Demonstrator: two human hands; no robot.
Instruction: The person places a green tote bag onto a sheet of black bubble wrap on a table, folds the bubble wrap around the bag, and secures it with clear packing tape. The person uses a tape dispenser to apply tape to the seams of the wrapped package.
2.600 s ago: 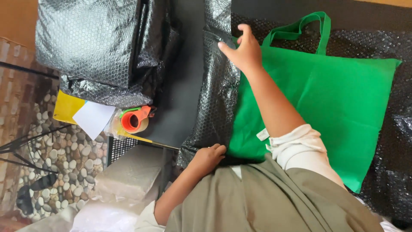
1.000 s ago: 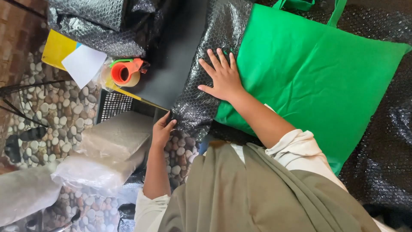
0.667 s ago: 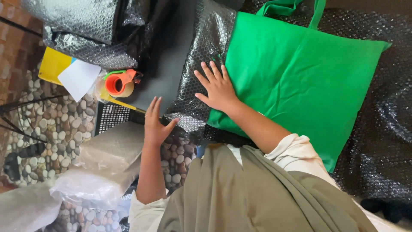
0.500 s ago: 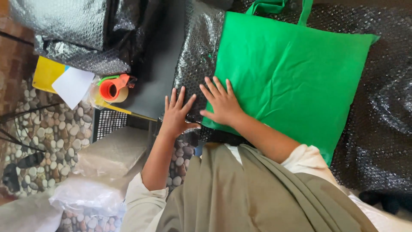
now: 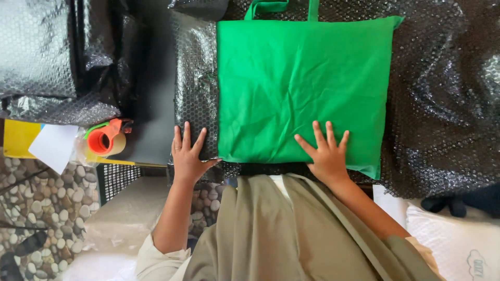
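1. Under our right hand (image 5: pixel 327 156), fingers spread and flat, lies the green tote bag (image 5: pixel 299 78), pinned so it stays square.
2. Beneath our left hand (image 5: pixel 187 156), fingers apart, black bubble wrap (image 5: pixel 195 88) is pressed smooth.
3. Left of those fingers sits an orange tape dispenser (image 5: pixel 105 138).

A bulky package wrapped in silvery-black bubble wrap (image 5: pixel 44 57) sits at ten o'clock. Below it, toward nine o'clock, a blank white paper slip (image 5: pixel 53 145) lies on a flat yellow sheet (image 5: pixel 16 138). At seven o'clock rests a clear plastic-wrapped beige bundle (image 5: pixel 130 218).
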